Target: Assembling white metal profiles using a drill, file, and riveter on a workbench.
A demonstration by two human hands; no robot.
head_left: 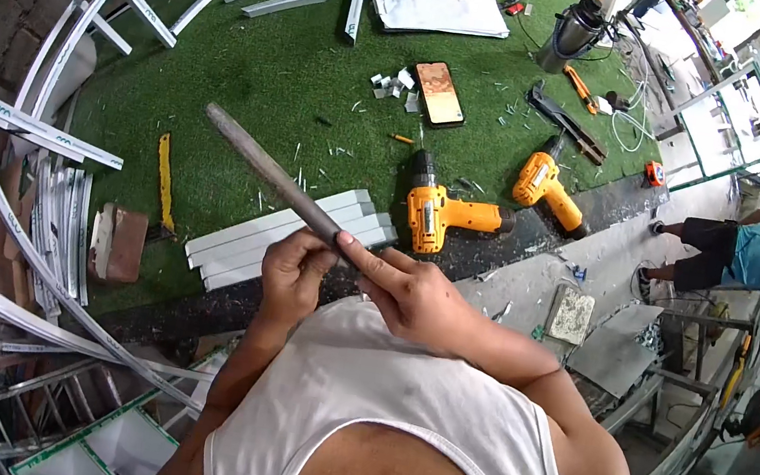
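A workbench (257,72) covered in green artificial turf fills the upper view, with white profile strips (287,235) stacked at its near edge. Over that edge both forearms rise from below, wrists bent inward toward each other. The left hand (293,274) is clenched around the lower end of a long grey file (267,172); the right hand (411,293) pinches the same end, forefinger stretched out along it. The file's long axis runs diagonally, its free tip pointing up and left across the turf. Right of it an orange drill (447,213) lies near the bench edge, a phone (439,93) farther back.
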